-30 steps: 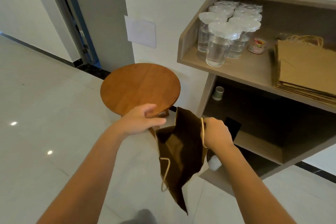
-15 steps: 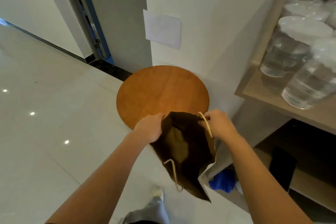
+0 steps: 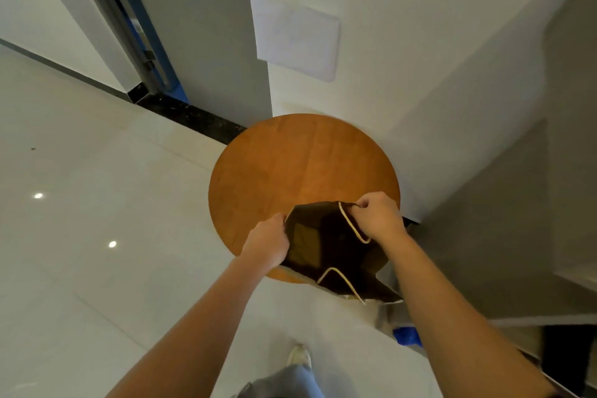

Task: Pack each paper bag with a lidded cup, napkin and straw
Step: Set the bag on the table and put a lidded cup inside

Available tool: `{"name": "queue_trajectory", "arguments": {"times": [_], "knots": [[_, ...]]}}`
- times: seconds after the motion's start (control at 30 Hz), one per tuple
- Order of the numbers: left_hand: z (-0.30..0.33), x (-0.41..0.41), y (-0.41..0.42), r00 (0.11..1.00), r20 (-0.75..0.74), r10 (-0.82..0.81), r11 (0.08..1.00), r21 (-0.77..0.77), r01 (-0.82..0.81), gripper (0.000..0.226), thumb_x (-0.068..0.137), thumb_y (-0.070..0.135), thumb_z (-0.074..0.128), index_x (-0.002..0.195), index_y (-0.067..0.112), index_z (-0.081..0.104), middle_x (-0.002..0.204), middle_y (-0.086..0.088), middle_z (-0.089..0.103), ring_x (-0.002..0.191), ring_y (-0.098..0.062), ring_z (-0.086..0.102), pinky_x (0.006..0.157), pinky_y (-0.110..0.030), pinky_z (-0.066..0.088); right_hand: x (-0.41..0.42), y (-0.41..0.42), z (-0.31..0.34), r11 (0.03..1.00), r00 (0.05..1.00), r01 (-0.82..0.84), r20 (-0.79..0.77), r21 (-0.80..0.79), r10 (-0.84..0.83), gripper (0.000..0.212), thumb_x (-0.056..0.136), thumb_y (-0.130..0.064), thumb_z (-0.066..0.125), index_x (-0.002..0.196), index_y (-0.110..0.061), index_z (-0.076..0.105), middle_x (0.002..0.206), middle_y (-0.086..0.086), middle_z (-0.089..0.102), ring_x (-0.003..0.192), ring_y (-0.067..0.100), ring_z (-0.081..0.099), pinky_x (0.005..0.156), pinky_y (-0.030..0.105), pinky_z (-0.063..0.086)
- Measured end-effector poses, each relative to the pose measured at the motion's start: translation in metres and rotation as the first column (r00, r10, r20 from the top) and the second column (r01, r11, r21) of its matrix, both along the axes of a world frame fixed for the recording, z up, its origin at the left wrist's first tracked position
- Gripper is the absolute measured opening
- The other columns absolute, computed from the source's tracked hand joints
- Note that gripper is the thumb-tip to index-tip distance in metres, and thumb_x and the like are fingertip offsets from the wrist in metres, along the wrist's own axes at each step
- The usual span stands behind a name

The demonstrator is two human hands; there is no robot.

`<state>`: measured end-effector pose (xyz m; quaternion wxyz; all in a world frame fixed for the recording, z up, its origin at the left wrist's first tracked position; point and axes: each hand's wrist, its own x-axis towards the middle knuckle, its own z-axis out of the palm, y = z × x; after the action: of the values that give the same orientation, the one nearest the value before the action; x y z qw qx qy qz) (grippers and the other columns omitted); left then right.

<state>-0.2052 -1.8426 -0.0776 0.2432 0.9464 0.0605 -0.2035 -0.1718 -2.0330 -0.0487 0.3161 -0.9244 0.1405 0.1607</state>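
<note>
I see one paper bag, interior dark; left hand and right hand each grasp its rim over one stool.

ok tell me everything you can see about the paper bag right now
The paper bag is brown, looking dark in shadow, with pale cord handles, one at each side of its mouth. Both hands hold it open by the rim: the left hand grips the left edge, the right hand pinches the right edge beside a handle. It is over the near edge of the round wooden stool; whether it rests on it is unclear. No cup, napkin or straw shows inside.
</note>
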Motion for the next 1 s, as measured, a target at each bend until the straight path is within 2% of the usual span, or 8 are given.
{"name": "queue_trajectory", "arguments": {"times": [0.13, 0.23, 0.3, 0.47, 0.57, 0.73, 0.83, 1.0], "knots": [[-0.008, 0.017, -0.001, 0.999, -0.035, 0.033, 0.999, 0.014, -0.033, 0.02, 0.099, 0.022, 0.036, 0.11, 0.014, 0.051, 0.099, -0.006, 0.064, 0.089, -0.025, 0.063, 0.081, -0.036, 0.052, 0.015, 0.009, -0.009, 0.999, 0.999, 0.033, 0.026, -0.02, -0.032, 0.019, 0.093, -0.031, 0.052, 0.088, -0.017, 0.063, 0.093, 0.003, 0.064, 0.092, 0.023, 0.059, 0.078, 0.035, 0.05], [-0.009, 0.028, -0.004, 0.998, -0.045, 0.053, 0.998, 0.036, -0.051, 0.015, 0.098, 0.02, 0.039, 0.107, 0.015, 0.05, 0.097, -0.006, 0.064, 0.086, -0.026, 0.063, 0.08, -0.038, 0.054, 0.015, 0.002, -0.007, 0.996, 0.987, 0.084, 0.133, 0.043, -0.089, 0.03, 0.095, -0.033, 0.048, 0.117, -0.015, 0.06, 0.117, 0.002, 0.059, 0.111, 0.021, 0.052, 0.095, 0.038, 0.045], [-0.007, 0.035, -0.006, 0.997, -0.051, 0.059, 0.997, 0.044, -0.057, 0.014, 0.097, 0.02, 0.039, 0.106, 0.014, 0.049, 0.095, -0.006, 0.063, 0.086, -0.026, 0.063, 0.08, -0.04, 0.054, 0.009, -0.01, -0.003, 0.984, 0.963, 0.138, 0.218, 0.109, -0.159, 0.033, 0.098, -0.032, 0.044, 0.123, -0.015, 0.055, 0.123, 0.002, 0.054, 0.116, 0.019, 0.048, 0.097, 0.033, 0.042], [0.001, 0.043, -0.014, 1.0, -0.028, 0.01, 0.996, 0.085, -0.008, 0.022, 0.093, 0.032, 0.046, 0.107, 0.015, 0.051, 0.087, -0.001, 0.062, 0.08, -0.022, 0.064, 0.074, -0.037, 0.056, -0.012, -0.037, 0.005, 0.922, 0.908, 0.274, 0.243, 0.273, -0.342, 0.027, 0.099, -0.029, 0.043, 0.122, -0.018, 0.054, 0.124, 0.0, 0.053, 0.113, 0.014, 0.049, 0.092, 0.027, 0.043], [0.02, 0.044, -0.024, 1.0, -0.009, -0.013, 0.992, 0.126, 0.014, 0.03, 0.091, 0.04, 0.05, 0.111, 0.018, 0.054, 0.09, 0.002, 0.063, 0.084, -0.02, 0.063, 0.075, -0.032, 0.054, -0.022, -0.042, 0.018, 0.929, 0.916, 0.24, 0.252, 0.282, -0.313, 0.026, 0.099, -0.025, 0.044, 0.122, -0.018, 0.054, 0.121, -0.002, 0.052, 0.109, 0.01, 0.049, 0.089, 0.025, 0.044], [0.082, 0.038, -0.055, 0.99, 0.053, -0.131, 0.957, 0.267, 0.112, 0.019, 0.094, 0.032, 0.048, 0.099, 0.015, 0.056, 0.086, 0.001, 0.058, 0.082, -0.019, 0.059, 0.07, -0.029, 0.048, -0.032, -0.043, 0.055, 0.965, 0.943, 0.111, 0.281, 0.238, -0.178, 0.024, 0.098, -0.022, 0.044, 0.118, -0.016, 0.056, 0.112, -0.004, 0.054, 0.099, 0.008, 0.05, 0.083, 0.021, 0.04], [0.125, 0.021, -0.085, 0.962, 0.159, -0.221, 0.958, 0.222, 0.184, 0.016, 0.095, 0.025, 0.045, 0.089, 0.016, 0.057, 0.078, 0.002, 0.057, 0.073, -0.016, 0.058, 0.061, -0.026, 0.045, -0.045, -0.045, 0.086, 0.976, 0.947, 0.048, 0.301, 0.214, -0.113, 0.02, 0.098, -0.023, 0.045, 0.114, -0.019, 0.056, 0.108, -0.005, 0.054, 0.098, 0.009, 0.051, 0.081, 0.021, 0.041], [0.178, -0.031, -0.133, 0.906, 0.353, -0.233, 0.969, 0.008, 0.246, 0.021, 0.096, 0.029, 0.045, 0.109, 0.022, 0.061, 0.099, 0.002, 0.065, 0.091, -0.017, 0.06, 0.083, -0.033, 0.051, -0.093, -0.065, 0.138, 0.985, 0.888, -0.058, 0.46, 0.164, -0.025, 0.015, 0.095, -0.023, 0.049, 0.106, -0.02, 0.059, 0.098, -0.008, 0.055, 0.089, 0.008, 0.051, 0.076, 0.02, 0.039]]}}
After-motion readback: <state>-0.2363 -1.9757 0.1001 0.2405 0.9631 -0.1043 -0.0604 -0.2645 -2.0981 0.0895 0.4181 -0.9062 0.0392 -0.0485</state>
